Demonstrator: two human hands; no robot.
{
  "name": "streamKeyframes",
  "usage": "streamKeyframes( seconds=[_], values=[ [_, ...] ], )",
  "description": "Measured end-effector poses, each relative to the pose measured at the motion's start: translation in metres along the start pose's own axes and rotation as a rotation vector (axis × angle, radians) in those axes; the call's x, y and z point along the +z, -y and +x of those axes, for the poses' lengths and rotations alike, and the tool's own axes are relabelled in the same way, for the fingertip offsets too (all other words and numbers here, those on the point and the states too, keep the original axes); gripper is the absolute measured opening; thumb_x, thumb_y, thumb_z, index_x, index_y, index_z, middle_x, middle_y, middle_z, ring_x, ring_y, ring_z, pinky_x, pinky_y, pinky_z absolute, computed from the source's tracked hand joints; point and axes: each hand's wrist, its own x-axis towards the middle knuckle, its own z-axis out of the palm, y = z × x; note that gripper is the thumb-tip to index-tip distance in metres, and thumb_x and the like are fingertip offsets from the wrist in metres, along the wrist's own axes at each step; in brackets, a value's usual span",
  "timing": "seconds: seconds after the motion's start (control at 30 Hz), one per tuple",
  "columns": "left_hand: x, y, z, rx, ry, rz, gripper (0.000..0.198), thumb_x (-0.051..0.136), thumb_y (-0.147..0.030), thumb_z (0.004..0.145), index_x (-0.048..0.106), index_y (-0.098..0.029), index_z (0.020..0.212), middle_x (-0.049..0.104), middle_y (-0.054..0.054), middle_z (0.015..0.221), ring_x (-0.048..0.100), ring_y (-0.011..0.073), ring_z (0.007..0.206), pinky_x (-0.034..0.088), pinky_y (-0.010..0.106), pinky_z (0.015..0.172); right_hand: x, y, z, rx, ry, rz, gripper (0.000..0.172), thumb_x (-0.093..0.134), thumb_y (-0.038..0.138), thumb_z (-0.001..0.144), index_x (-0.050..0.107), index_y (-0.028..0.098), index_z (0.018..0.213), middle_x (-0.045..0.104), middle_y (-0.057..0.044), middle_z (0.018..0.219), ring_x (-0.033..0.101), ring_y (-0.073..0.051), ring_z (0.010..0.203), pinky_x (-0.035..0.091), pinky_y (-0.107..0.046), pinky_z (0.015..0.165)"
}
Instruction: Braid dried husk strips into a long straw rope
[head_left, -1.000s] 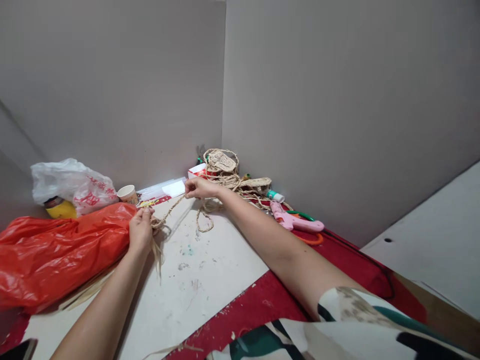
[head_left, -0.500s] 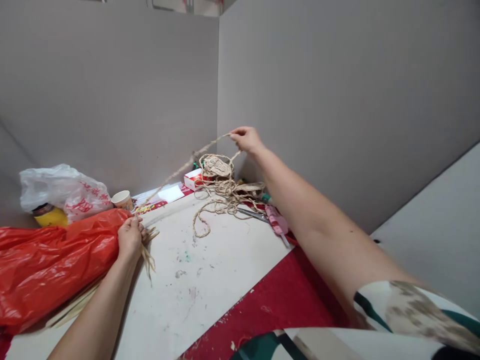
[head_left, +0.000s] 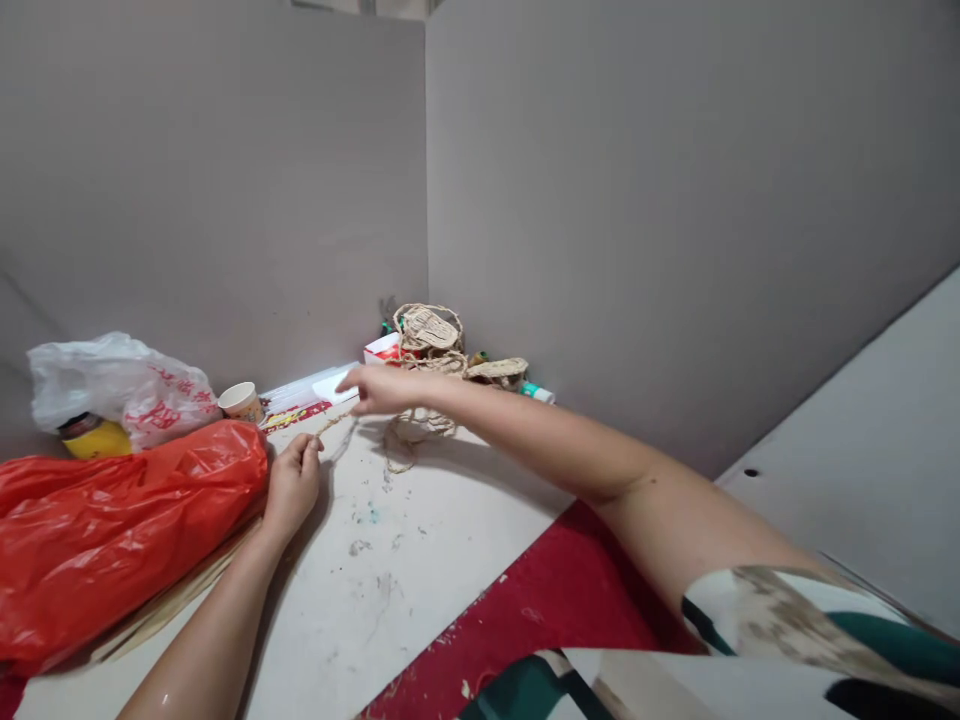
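Observation:
A short run of straw rope [head_left: 334,420] spans the gap between my two hands above the white tabletop. My left hand [head_left: 295,482] is closed around one end, beside the red bag. My right hand [head_left: 384,389] is at the other end, its fingers pinched on the rope; the fingertips are partly hidden. Behind the right forearm lies a heap of more braided rope [head_left: 444,362], with a loop [head_left: 401,455] showing below the arm. Flat oval woven pieces [head_left: 429,327] rest on and beside this heap.
At left lie a red plastic bag [head_left: 127,530] over pale straw strips [head_left: 161,615] and a white plastic bag [head_left: 112,375]. A paper cup [head_left: 241,402], white paper [head_left: 336,386] and a red-white box [head_left: 382,347] line the back. Grey partitions [head_left: 645,200] enclose the table [head_left: 337,640].
My right hand has come down and left, close to my left hand, so the stretched rope is now much shorter. The left hand has shifted slightly right; loose straw ends beside it no longer show.

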Motion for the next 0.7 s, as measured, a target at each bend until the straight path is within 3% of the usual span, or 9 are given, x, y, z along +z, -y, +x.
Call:
streamKeyframes(
  seconds=[0.07, 0.13, 0.23, 0.33, 0.43, 0.57, 0.7],
  values=[
    [0.001, -0.001, -0.001, 0.009, 0.001, -0.001, 0.014, 0.059, -0.029, 0.075, 0.058, -0.021, 0.063, 0.045, -0.004, 0.049, 0.039, 0.0137, 0.048, 0.028, 0.023, 0.046, 0.030, -0.002, 0.011, -0.022, 0.047, 0.003, 0.038, 0.065, 0.015, 0.067, 0.068, 0.016, 0.105, 0.064, -0.011, 0.111, 0.058, -0.018, 0.089, 0.043, -0.026, 0.077],
    [0.003, 0.001, -0.002, -0.001, 0.007, -0.020, 0.016, 0.059, -0.031, 0.075, 0.057, -0.021, 0.063, 0.044, -0.004, 0.048, 0.037, 0.0125, 0.045, 0.027, 0.023, 0.044, 0.052, -0.013, 0.019, 0.000, 0.008, 0.091, 0.028, 0.063, 0.015, 0.067, 0.071, 0.014, 0.093, 0.067, -0.009, 0.096, 0.058, -0.017, 0.080, 0.041, -0.026, 0.070],
    [0.005, 0.005, -0.001, -0.057, 0.032, -0.074, 0.019, 0.058, -0.035, 0.077, 0.056, -0.020, 0.065, 0.039, -0.006, 0.044, 0.032, 0.0102, 0.039, 0.023, 0.022, 0.039, 0.069, -0.028, 0.026, 0.023, -0.064, 0.195, 0.016, 0.056, 0.014, 0.072, 0.069, 0.011, 0.081, 0.065, -0.006, 0.074, 0.053, -0.012, 0.066, 0.039, -0.024, 0.064],
    [0.008, 0.005, -0.001, -0.143, 0.086, -0.135, 0.022, 0.055, -0.041, 0.080, 0.053, -0.021, 0.072, 0.033, -0.008, 0.042, 0.028, 0.0082, 0.035, 0.020, 0.020, 0.037, 0.072, -0.029, 0.027, 0.049, -0.168, 0.337, 0.009, 0.053, 0.013, 0.073, 0.062, 0.011, 0.072, 0.060, -0.002, 0.068, 0.050, -0.010, 0.065, 0.038, -0.022, 0.063],
    [0.011, -0.002, 0.000, -0.205, 0.152, -0.170, 0.024, 0.056, -0.044, 0.080, 0.053, -0.020, 0.078, 0.044, -0.007, 0.051, 0.033, 0.0064, 0.038, 0.025, 0.018, 0.038, 0.066, -0.021, 0.026, 0.087, -0.227, 0.605, 0.006, 0.051, 0.013, 0.074, 0.055, 0.013, 0.068, 0.056, 0.001, 0.061, 0.050, -0.008, 0.058, 0.041, -0.020, 0.058],
    [0.014, -0.017, 0.002, -0.304, 0.157, -0.316, 0.025, 0.065, -0.040, 0.074, 0.054, -0.018, 0.078, 0.064, 0.002, 0.079, 0.043, 0.0046, 0.045, 0.033, 0.017, 0.041, 0.056, -0.006, 0.026, 0.138, -0.127, 1.231, 0.008, 0.051, 0.008, 0.071, 0.050, 0.013, 0.064, 0.057, 0.001, 0.055, 0.054, -0.008, 0.052, 0.045, -0.020, 0.053],
    [0.014, -0.023, -0.001, -0.355, 0.098, -0.379, 0.025, 0.070, -0.037, 0.070, 0.058, -0.017, 0.078, 0.057, -0.002, 0.062, 0.050, 0.0078, 0.051, 0.039, 0.017, 0.046, 0.055, 0.001, 0.023, 0.128, -0.040, 1.457, 0.009, 0.049, 0.007, 0.071, 0.051, 0.012, 0.064, 0.060, -0.001, 0.054, 0.056, -0.009, 0.051, 0.046, -0.018, 0.050]
  ],
)
